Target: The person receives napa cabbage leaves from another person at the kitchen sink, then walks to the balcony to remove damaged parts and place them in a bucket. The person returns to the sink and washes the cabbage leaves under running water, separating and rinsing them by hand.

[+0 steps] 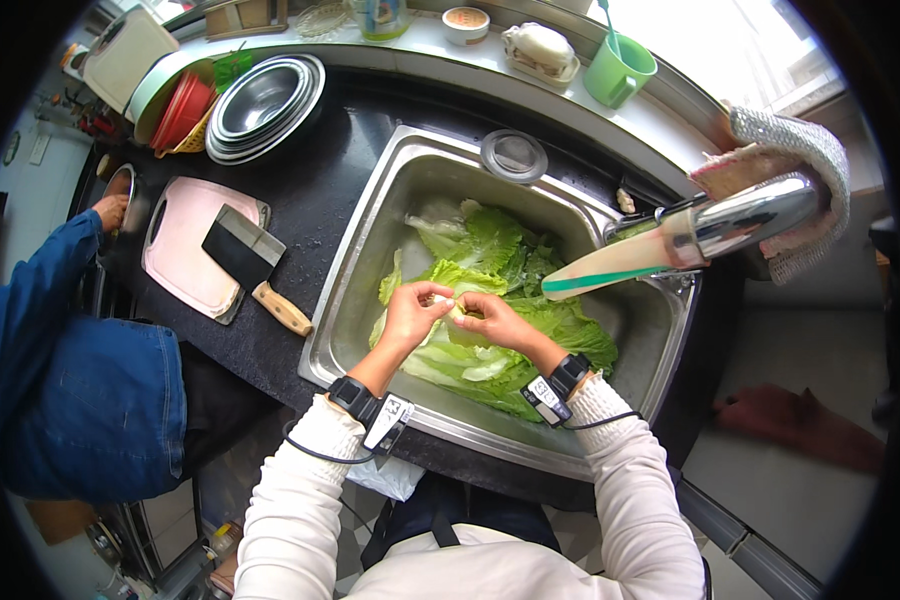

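Note:
Over a stainless steel sink point(630, 367), my left hand point(412, 313) and my right hand point(499, 321) meet with fingertips pinched on a small piece of pale leaf point(450, 301). Most of that piece hides behind my fingers. Beneath them, loose green lettuce leaves point(487, 232) cover much of the sink's bottom. They look wet, with light ribs and ruffled edges. To the right of my right hand, the tap's spout, fitted with a pale sleeve point(607, 279) that has a green stripe, reaches over the leaves.
Left of the sink, a cleaver point(244, 247) rests on a pink cutting board point(187, 240). Stacked metal bowls point(266, 109) stand behind. A sink strainer point(514, 156) sits on the back rim. At far left, another person's hand point(110, 212) touches a metal pan point(124, 187). A green mug point(619, 71) stands on the sill.

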{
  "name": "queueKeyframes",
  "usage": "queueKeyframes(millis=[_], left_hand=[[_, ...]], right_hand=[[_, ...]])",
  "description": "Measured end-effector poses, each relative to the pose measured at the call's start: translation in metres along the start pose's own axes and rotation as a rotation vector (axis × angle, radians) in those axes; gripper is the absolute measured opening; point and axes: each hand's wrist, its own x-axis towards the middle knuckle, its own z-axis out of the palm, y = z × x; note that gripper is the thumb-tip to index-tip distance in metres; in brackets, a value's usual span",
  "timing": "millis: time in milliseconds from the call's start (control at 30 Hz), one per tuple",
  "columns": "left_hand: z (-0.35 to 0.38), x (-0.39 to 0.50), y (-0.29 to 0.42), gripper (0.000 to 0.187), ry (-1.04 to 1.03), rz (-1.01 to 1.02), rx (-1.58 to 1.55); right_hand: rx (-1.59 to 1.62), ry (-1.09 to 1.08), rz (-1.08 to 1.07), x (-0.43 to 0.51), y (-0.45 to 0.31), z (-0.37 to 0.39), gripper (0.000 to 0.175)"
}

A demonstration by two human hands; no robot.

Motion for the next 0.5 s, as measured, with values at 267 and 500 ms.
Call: queueKeyframes(millis=[267,500], left_hand=[[0.014,-0.012,0.012,0.020,0.125,-0.142,-0.482],[0.008,-0.009,0.011,0.023,-0.067,-0.150,-0.367]], right_hand=[[0.169,0.062,0.060,-0.024,0.000,-0.002,0.016],[-0.048,0.099,0.058,-0.037,-0.013,-0.011,0.018]])
